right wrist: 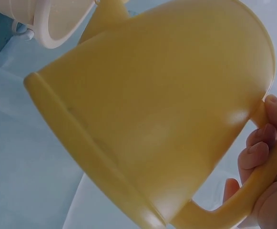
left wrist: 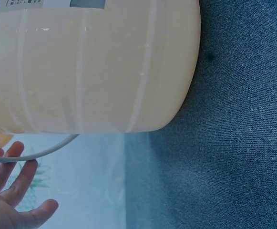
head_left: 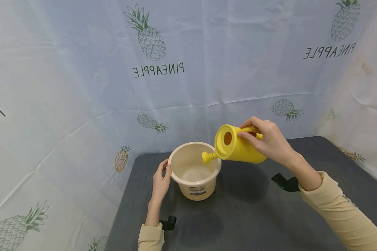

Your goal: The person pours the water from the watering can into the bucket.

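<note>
A yellow watering can (head_left: 243, 151) hangs tipped in the air, its rose end over the right part of a beige bucket (head_left: 198, 193). My right hand (head_left: 271, 139) grips the can's handle, fingers curled round it, as the right wrist view shows too. The round filler hole faces the head camera. Small drops dot the bucket's inner wall. At the bucket's left rim, my left hand (head_left: 161, 179) touches the outside. In the left wrist view its fingers (left wrist: 21, 186) are spread and fairly straight, by the thin white bail handle (left wrist: 57, 145). A label sits on the bucket's near side.
The bucket stands on a dark grey cloth-covered table (head_left: 248, 216). Behind and at the sides hangs a pale curtain (head_left: 188, 87) with pineapple prints. Dark straps (head_left: 286, 183) are round both wrists.
</note>
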`<state>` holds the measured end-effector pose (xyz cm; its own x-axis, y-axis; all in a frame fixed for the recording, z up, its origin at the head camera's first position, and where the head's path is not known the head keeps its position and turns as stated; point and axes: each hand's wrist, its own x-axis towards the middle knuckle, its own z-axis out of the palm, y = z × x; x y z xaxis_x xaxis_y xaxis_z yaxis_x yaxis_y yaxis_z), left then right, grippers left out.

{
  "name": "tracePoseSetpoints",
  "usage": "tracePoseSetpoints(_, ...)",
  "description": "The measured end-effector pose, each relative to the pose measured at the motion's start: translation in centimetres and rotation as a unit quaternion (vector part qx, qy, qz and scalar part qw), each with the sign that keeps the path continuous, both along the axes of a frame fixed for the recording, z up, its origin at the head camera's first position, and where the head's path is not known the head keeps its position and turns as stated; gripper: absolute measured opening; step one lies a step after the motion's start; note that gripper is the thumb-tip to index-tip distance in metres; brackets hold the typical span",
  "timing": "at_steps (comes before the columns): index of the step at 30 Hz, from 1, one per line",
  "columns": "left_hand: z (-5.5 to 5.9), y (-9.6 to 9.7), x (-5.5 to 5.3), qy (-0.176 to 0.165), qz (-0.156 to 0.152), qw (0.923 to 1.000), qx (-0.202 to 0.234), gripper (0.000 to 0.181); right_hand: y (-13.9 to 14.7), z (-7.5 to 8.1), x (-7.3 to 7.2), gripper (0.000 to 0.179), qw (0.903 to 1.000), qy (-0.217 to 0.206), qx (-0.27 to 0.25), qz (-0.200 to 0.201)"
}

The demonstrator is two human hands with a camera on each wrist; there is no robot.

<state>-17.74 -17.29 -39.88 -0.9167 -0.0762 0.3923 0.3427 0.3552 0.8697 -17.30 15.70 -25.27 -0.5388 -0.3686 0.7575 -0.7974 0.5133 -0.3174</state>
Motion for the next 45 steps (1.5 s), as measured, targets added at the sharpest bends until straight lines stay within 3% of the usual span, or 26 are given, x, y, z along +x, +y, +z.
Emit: tracePoseSetpoints(45, 0.12, -0.05, 0.04, 0.001, -0.006, 1.0, 0.005, 0.038, -0.67, 0.46, -0.33, 0.021, 0.9996, -0.009, 0.024, 0.011)
